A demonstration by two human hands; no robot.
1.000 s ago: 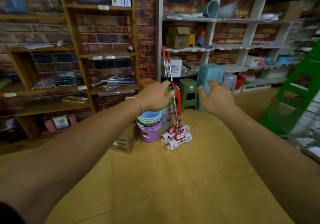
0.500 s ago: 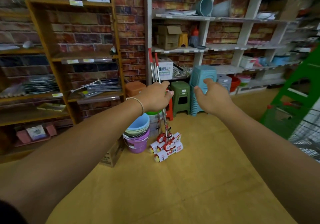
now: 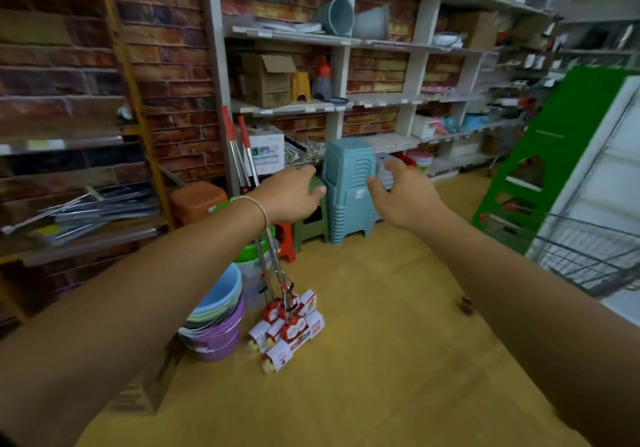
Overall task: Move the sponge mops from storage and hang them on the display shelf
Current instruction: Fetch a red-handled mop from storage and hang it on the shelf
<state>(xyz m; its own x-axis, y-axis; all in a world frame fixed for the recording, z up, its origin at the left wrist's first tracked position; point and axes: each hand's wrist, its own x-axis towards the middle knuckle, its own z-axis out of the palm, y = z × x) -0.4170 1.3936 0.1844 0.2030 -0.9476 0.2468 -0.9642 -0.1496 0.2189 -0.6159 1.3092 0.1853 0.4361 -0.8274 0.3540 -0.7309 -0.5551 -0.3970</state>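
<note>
Several sponge mops stand bundled on the floor, leaning against the white shelf post. Their red-tipped metal handles [image 3: 239, 148] rise at centre left. Their sponge heads [image 3: 287, 329], wrapped in red and white labels, rest on the floor. My left hand [image 3: 294, 193] reaches forward in front of the shafts, which pass behind its wrist; the fingers are loosely bent and hold nothing that I can see. My right hand [image 3: 405, 197] is stretched out beside it, fingers spread and relaxed, in front of a stack of blue stools [image 3: 349, 183].
Stacked pastel buckets [image 3: 214, 325] and a cardboard box [image 3: 152, 387] sit left of the mop heads. Green [image 3: 311, 221], red and orange [image 3: 197, 200] stools stand by the shelf. A green frame [image 3: 540, 155] and a wire basket [image 3: 588, 256] are on the right.
The view has moved closer and the mops have slid left and down in it. Both arms stay stretched forward; my left hand now sits right of the shafts, fingers looser.
</note>
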